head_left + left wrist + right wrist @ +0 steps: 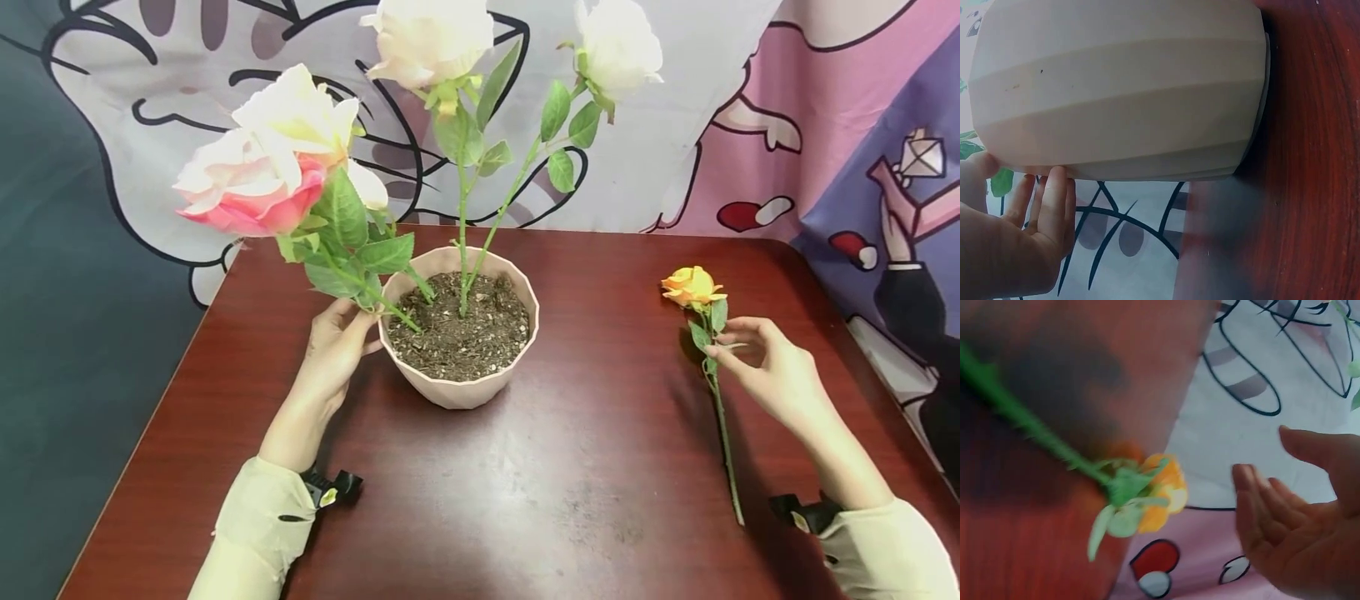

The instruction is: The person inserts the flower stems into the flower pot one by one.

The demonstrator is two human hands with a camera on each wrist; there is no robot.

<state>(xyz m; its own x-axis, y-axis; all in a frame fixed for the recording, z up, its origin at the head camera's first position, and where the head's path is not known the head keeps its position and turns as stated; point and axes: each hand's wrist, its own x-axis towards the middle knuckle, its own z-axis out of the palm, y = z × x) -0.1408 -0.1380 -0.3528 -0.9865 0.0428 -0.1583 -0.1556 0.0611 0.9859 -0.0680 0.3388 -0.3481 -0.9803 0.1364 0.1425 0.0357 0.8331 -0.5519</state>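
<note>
In the head view, a pale pot (459, 392) of soil stands at the table's middle, holding several artificial roses, among them a pink-and-white rose (255, 183) leaning left. My left hand (335, 342) touches the pot's left side below the leaves; in the left wrist view, its fingers (1054, 200) reach the wall fairly straight, with the thumb by the rim. At the right, an orange rose (692, 287) with a long green stem is beside my right hand (776, 375). The right wrist view shows that hand's thumb and fingers spread apart, the rose outside them.
The dark red wooden table (600, 467) runs back to a cartoon-printed cloth (300, 33). Two tall white roses (435, 42) rise from the pot's soil. Black straps with small devices (330, 487) sit at both wrists, by pale sleeves.
</note>
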